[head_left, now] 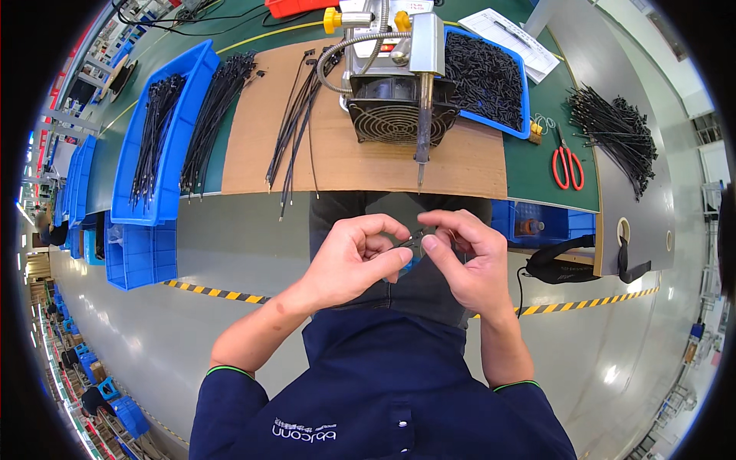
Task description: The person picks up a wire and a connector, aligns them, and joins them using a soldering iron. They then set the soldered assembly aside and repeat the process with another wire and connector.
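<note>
In front of my lap, just off the table's near edge, my two hands meet fingertip to fingertip. My left hand (359, 251) is closed, thumb and fingers pinching a thin black cable (411, 242). My right hand (469, 257) pinches the same small dark piece from the other side, its index finger bent over the top. The fingers hide most of the cable. A bit of blue shows below the fingertips, too covered to name. Beyond the hands, the tip of an upright soldering iron (422, 142) points down in front of a black fan (402, 115).
Brown cardboard (253, 146) covers the table's middle, with several loose black cables (295, 126) on it. Left stands a blue bin (123, 184) beside a cable bundle (215, 115). Rightward are a blue tray (526, 100) of small black pieces, red-handled scissors (567, 167) and another cable bundle (613, 134).
</note>
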Demonstrator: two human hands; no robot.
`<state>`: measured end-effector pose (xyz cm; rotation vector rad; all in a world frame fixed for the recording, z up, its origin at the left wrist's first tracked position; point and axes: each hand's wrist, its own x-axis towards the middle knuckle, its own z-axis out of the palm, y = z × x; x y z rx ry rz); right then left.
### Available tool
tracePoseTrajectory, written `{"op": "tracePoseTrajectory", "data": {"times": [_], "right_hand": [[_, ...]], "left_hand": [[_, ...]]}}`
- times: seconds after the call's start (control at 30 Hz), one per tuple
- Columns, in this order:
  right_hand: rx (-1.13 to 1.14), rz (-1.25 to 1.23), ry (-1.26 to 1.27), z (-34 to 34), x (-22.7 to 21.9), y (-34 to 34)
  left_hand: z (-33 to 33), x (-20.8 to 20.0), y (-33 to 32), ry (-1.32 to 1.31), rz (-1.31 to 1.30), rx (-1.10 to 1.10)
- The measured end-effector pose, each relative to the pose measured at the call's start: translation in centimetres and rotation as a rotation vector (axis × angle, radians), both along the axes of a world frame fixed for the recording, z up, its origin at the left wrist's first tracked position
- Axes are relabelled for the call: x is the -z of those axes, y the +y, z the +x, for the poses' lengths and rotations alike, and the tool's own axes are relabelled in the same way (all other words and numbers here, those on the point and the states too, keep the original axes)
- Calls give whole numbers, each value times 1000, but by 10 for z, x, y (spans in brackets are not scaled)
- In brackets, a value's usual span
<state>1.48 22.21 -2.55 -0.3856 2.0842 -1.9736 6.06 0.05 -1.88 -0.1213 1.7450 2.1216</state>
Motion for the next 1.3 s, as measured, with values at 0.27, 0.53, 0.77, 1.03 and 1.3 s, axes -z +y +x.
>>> {"op": "tracePoseTrajectory", "data": {"times": [0.27,0.53,0.77,1.03,1.3], "right_hand": [[-82,185,363,-8,-11,11],[-44,148,224,-2,-6,11],[8,-30,-14,8,12,6],[3,-84,10,11,20,3],[35,-153,28,16,22,-4]], "left_hand": [[-6,-8,-2,15,-113,109],[-16,-22,2,22,-174,106],[-17,-15,0,66,-175,89],[-23,-13,-7,125,-213,130],[-31,-15,-12,87,2,112]]}}
